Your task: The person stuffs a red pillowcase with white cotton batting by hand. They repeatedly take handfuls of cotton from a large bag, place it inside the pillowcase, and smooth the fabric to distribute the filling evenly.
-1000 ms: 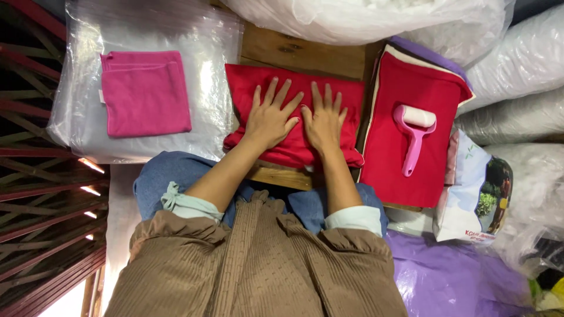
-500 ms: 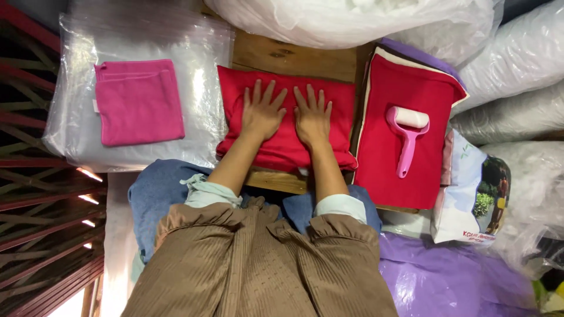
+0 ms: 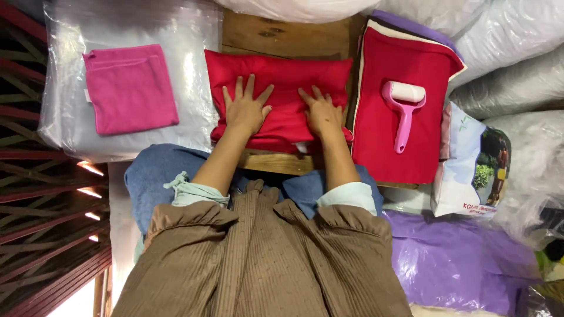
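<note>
Soft red fabric cushion cover (image 3: pixel 282 88) lies mid wooden desk (image 3: pixel 282 35), near its front edge. Left hand (image 3: pixel 245 110) & right hand (image 3: pixel 322 113) press flat on it, fingers spread, gripping nothing. Prob. light, limp, non-slip; best taken by corners. Free room only at desk's back edge; pink lint roller (image 3: pixel 402 111) on red cloth stack (image 3: pixel 399 152) crowds right.

Brown ribbed dress (image 3: pixel 264 264), pale mint rolled sleeves (image 3: pixel 194 192), blue trousers (image 3: pixel 155 176).
</note>
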